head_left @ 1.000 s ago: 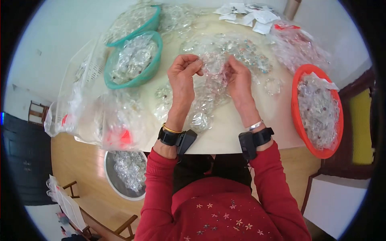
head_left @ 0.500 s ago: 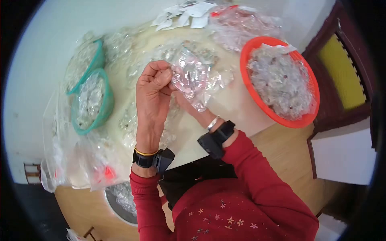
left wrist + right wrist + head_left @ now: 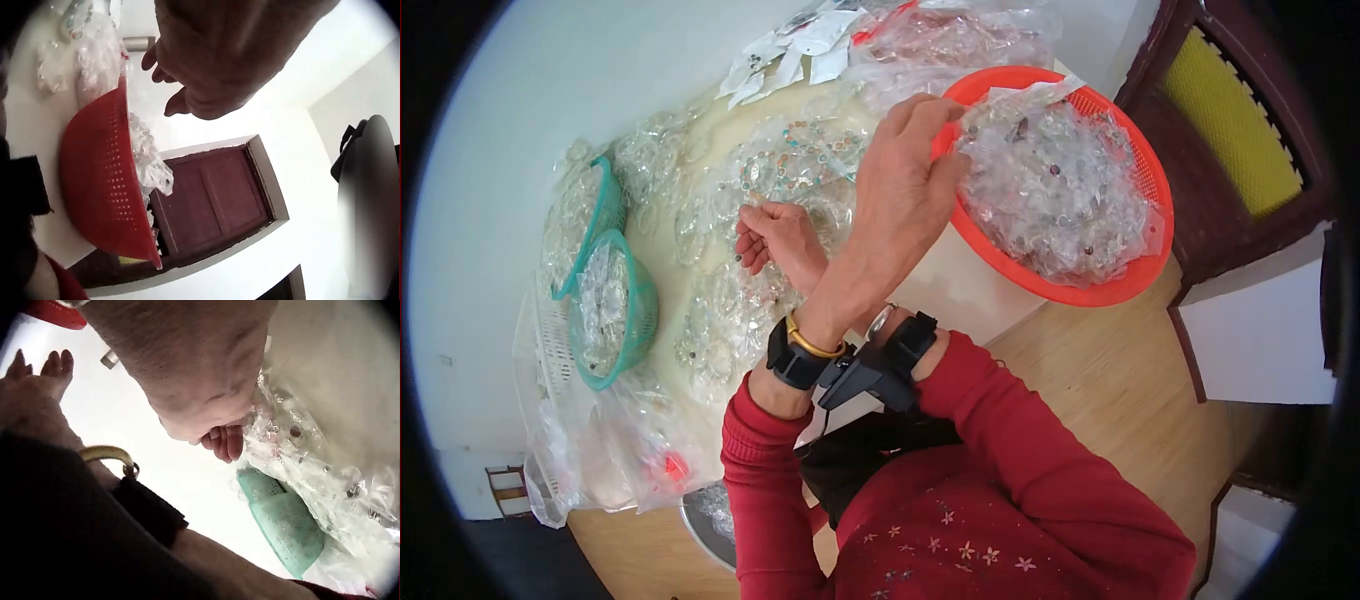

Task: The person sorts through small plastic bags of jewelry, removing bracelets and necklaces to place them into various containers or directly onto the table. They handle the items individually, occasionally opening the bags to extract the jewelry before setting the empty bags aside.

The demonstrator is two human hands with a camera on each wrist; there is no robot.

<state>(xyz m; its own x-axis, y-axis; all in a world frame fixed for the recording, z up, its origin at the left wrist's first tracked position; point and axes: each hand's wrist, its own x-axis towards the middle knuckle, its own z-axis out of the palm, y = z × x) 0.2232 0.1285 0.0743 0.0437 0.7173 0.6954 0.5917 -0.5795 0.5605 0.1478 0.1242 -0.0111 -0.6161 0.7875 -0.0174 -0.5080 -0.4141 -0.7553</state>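
My left hand (image 3: 910,170) reaches across to the near rim of the red basket (image 3: 1090,295), its fingers extended with nothing held between them. Heaped in that basket are clear plastic packets (image 3: 1050,190), some showing small dark beads. In the left wrist view the left hand (image 3: 219,69) hangs above the basket's side. Beneath the left forearm, my right hand (image 3: 785,240) passes the other way, over clear packets (image 3: 740,300) on the table. Its fingers are loosely curled, and no held thing shows in them. Beaded bracelets in coral and turquoise (image 3: 800,160) lie beyond it.
Two green baskets (image 3: 640,320) of packets stand at the left. White packets (image 3: 820,35) and a large clear bag of pinkish pieces (image 3: 950,45) lie at the back. Plastic bags (image 3: 640,440) drape over the left table edge, with a metal basin (image 3: 705,530) below.
The shiny clear packet has left my hands. My left hand swung right to the red basket while my right hand crossed under it to the left. The view turned toward the right.
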